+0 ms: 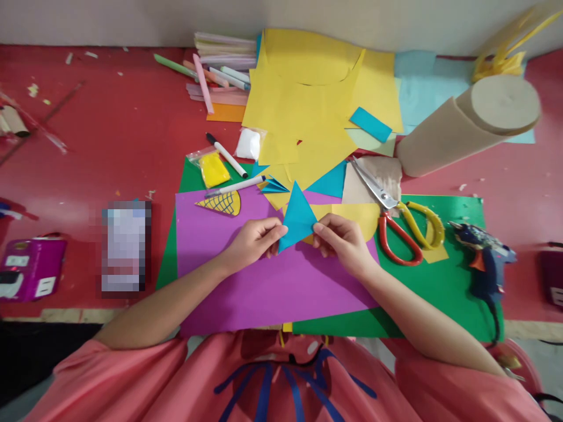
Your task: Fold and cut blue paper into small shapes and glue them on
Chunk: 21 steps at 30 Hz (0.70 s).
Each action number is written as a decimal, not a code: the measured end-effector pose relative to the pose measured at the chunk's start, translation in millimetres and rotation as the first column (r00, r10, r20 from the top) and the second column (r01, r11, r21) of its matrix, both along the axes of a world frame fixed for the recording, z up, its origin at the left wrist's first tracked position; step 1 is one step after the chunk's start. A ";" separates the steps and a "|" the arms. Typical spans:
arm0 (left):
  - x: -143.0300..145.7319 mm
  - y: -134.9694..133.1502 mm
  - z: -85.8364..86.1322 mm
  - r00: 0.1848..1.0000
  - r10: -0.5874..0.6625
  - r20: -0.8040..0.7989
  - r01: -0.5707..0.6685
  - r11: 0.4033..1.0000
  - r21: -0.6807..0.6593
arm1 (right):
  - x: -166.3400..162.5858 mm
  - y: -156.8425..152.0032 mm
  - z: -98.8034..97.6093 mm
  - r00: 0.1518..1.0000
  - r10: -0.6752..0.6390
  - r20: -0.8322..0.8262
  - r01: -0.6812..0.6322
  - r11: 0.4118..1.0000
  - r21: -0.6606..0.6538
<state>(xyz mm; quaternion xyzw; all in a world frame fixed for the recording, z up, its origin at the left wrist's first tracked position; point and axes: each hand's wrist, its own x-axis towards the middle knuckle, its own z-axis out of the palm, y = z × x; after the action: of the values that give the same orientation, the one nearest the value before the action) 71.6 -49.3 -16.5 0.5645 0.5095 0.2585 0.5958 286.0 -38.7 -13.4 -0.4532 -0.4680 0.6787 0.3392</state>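
A blue paper triangle (298,215) is held up over the purple sheet (264,293), its point facing away from me. My left hand (257,239) pinches its lower left corner between thumb and fingers. At the right corner, my right hand (341,237) grips the same triangle, also with thumb and fingers. Just beyond lies a folded blue paper piece (275,186). A yellow paper cone shape with a dark grid (224,203) rests left of the triangle, and a yellow paper piece (352,214) lies partly behind my right hand.
Scissors (385,202) with red and yellow handles lie to the right, near a glue gun (484,258). A large cardboard roll (457,129) stands behind them. Markers (229,155), a yellow clay packet (213,169) and yellow sheets (303,105) fill the back. A green sheet (448,293) lies underneath.
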 end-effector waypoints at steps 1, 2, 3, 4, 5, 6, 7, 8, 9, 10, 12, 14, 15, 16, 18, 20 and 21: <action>0.2 -0.3 -0.1 1.000 -0.002 -0.001 0.002 1.000 0.005 | 0.1 -0.2 -0.4 1.000 -0.007 -0.001 0.007 1.000 0.008; 0.4 -0.5 -0.4 1.000 -0.009 -0.002 0.009 1.000 0.009 | 0.4 -0.3 -1.0 1.000 -0.015 -0.002 0.015 1.000 0.013; 0.5 -0.6 -0.9 1.000 -0.016 -0.003 0.016 1.000 0.011 | 0.8 -0.3 -1.5 1.000 -0.023 -0.004 0.023 1.000 0.020; 0.8 -0.6 -1.6 1.000 -0.024 -0.002 0.024 1.000 0.010 | 1.3 -0.2 -2.1 1.000 -0.031 -0.004 0.031 0.999 0.026; 1.1 -0.6 -2.2 0.999 -0.033 0.002 0.033 0.999 0.004 | 1.8 0.1 -2.5 0.999 -0.038 -0.003 0.038 0.999 0.033; 1.4 -0.4 -2.7 0.999 -0.038 0.006 0.038 0.999 -0.005 | 2.2 0.5 -2.7 0.999 -0.041 0.000 0.041 0.998 0.039; 1.7 -0.2 -2.9 0.999 -0.042 0.009 0.042 0.999 -0.017 | 2.6 0.9 -2.7 0.999 -0.041 0.004 0.041 0.998 0.044; 2.0 0.1 -2.9 0.999 -0.043 0.013 0.043 0.999 -0.030 | 3.0 1.3 -2.5 0.999 -0.042 0.009 0.041 0.998 0.047; 2.2 0.4 -2.7 0.999 -0.042 0.016 0.042 0.998 -0.043 | 3.3 1.7 -2.3 0.999 -0.040 0.013 0.040 0.998 0.050; 2.3 0.6 -2.3 0.999 -0.037 0.020 0.038 0.998 -0.054 | 3.5 2.1 -2.0 0.999 -0.039 0.013 0.038 0.998 0.052; 2.4 0.8 -1.5 0.999 -0.021 0.027 0.023 0.998 -0.062 | 4.1 2.7 -1.7 0.999 -0.044 0.005 0.044 0.998 0.052; 2.3 0.6 -1.7 0.999 -0.019 0.036 0.020 0.999 -0.049 | 5.0 3.3 -1.7 0.998 -0.059 -0.005 0.059 0.997 0.039; 2.2 0.4 -2.2 0.999 -0.025 0.039 0.026 0.999 -0.039 | 5.5 3.7 -1.8 0.998 -0.068 -0.006 0.068 0.997 0.030; 2.1 0.2 -3.0 0.999 -0.032 0.040 0.033 0.999 -0.029 | 5.9 4.1 -1.8 0.997 -0.078 -0.004 0.078 0.997 0.023; 1.9 -0.1 -4.8 0.999 -0.043 0.031 0.044 0.999 -0.012 | 6.5 5.0 -1.7 0.996 -0.091 0.003 0.091 0.996 0.015; 1.7 -0.2 -6.0 0.999 -0.043 0.014 0.043 0.999 0.000 | 6.4 5.7 -1.5 0.995 -0.095 0.008 0.095 0.995 0.016; 1.5 -0.2 -6.2 0.999 -0.041 0.009 0.041 0.999 0.003 | 6.3 5.9 -1.4 0.995 -0.096 0.010 0.095 0.995 0.018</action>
<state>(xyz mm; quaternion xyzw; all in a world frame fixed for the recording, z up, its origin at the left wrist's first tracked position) 73.1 -49.5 -22.8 0.5747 0.4947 0.2493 0.6024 292.2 -32.8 -14.8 -0.4758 -0.4534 0.6552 0.3726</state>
